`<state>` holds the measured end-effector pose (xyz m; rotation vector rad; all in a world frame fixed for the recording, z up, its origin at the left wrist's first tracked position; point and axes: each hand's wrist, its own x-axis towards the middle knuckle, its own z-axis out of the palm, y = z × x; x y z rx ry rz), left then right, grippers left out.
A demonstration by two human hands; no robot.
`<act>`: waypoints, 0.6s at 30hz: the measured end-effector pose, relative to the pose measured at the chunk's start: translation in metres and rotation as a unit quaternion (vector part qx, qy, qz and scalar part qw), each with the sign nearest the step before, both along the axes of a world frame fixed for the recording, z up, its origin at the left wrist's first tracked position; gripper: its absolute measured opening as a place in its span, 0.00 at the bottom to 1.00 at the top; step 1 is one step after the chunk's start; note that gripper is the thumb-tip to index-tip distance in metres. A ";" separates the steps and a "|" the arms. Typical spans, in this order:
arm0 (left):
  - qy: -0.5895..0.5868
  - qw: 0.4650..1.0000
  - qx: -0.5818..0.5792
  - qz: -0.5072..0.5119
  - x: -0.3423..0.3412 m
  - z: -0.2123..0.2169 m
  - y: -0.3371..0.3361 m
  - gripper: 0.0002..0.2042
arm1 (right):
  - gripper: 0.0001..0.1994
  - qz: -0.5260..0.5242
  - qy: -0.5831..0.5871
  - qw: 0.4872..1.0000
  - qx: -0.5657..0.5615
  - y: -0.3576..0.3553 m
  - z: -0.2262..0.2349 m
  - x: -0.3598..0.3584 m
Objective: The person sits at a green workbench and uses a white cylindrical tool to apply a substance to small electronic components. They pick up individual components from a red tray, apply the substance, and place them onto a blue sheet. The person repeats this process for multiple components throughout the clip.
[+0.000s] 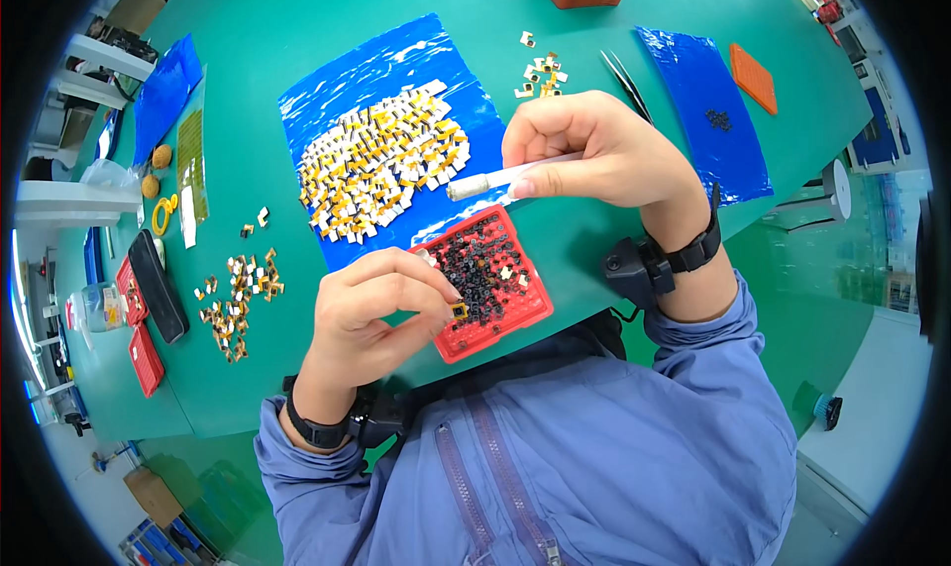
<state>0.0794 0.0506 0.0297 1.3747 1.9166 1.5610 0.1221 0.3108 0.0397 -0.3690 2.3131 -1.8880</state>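
My left hand (381,304) pinches a tiny yellow-and-black part (459,310) between thumb and fingertips, right at the left edge of a red grid tray (515,313) filled with small black parts. My right hand (594,150) grips a white pen-like tool (495,181) with a metal tip that points left, held above the tray's far edge. Beyond the tray lies a blue plastic sheet (367,71) with a big heap of small white-and-yellow parts (381,160).
Loose piles of the same parts lie at the left (236,299) and at the far middle (540,73). Tweezers (624,79), a second blue sheet (708,91) with black bits, an orange tray (754,77), a black case (158,284) and red trays (147,360) stand on the green table (277,31).
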 end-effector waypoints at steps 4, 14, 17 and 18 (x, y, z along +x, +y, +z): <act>0.033 0.998 -0.029 0.035 -0.004 0.005 -0.003 0.08 | 0.09 -0.001 -0.004 1.000 0.011 0.000 -0.002 -0.001; 0.107 0.936 -0.249 0.227 -0.050 0.006 -0.045 0.04 | 0.07 -0.008 -0.030 0.999 -0.027 -0.001 -0.002 -0.001; 0.157 0.937 -0.253 0.184 -0.050 0.001 -0.044 0.05 | 0.07 -0.020 -0.021 0.999 -0.025 -0.002 -0.003 0.000; 0.126 0.933 -0.277 0.190 -0.048 0.002 -0.043 0.04 | 0.07 -0.016 -0.014 1.000 -0.012 -0.001 -0.003 -0.001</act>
